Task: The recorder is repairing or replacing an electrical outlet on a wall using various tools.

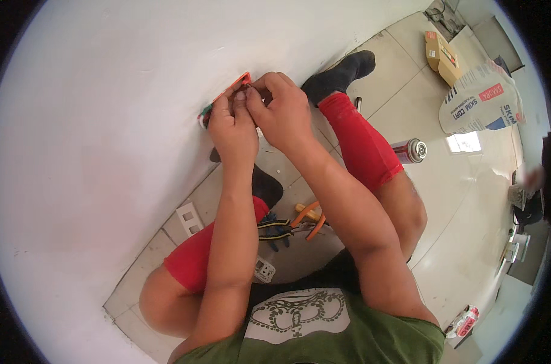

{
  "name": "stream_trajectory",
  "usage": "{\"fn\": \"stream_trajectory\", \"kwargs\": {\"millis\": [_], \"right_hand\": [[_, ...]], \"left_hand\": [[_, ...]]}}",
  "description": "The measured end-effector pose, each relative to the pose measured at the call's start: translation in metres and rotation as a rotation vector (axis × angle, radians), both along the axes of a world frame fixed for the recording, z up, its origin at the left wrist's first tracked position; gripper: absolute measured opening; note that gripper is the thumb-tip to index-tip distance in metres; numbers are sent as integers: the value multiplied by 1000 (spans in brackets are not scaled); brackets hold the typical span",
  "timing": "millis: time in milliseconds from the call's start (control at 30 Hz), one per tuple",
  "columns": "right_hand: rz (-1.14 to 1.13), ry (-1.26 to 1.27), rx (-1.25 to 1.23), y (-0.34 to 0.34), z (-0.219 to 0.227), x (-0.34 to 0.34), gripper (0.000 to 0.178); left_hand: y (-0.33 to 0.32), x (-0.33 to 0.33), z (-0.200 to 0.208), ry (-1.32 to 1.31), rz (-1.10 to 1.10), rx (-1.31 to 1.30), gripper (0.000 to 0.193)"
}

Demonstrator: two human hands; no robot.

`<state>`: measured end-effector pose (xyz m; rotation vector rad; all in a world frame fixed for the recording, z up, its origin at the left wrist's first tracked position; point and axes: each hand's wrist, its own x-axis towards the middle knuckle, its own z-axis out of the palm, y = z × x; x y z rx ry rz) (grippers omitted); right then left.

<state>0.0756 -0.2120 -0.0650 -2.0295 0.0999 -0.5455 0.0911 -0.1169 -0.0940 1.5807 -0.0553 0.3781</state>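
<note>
Both hands meet at frame centre-top against the white wall [106, 121]. The left hand [233, 130] and right hand [281, 112] pinch something small, too hidden to tell, at the orange wall box [230, 91]. Below, pliers [300, 221] and a white faceplate [189, 219] lie on the floor tiles [445, 200].

A room under fit-out or repair, most likely in a home. Bare white plastered wall [106, 121] straight ahead of both hands, with an orange-rimmed wall box [227, 94] set in it at the fingertips. Pale tiled floor [445, 200] below and to the right. Pliers and cutters [287, 227] loose on the tiles beneath the forearms, white socket plates [189, 219] beside them. Spray can [410, 150], printed sack [478, 100] and cardboard box [442, 56] farther right.
</note>
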Motion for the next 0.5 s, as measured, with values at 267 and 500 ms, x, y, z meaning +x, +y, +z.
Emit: {"fn": "stream_trajectory", "kwargs": {"millis": [267, 500], "right_hand": [[-23, 155, 137, 3, 4, 6, 32], [94, 274, 530, -3, -13, 15, 39]], "left_hand": [[6, 5, 13, -9, -67, 99, 24], [19, 1, 24, 447, -289, -90, 26]]}}
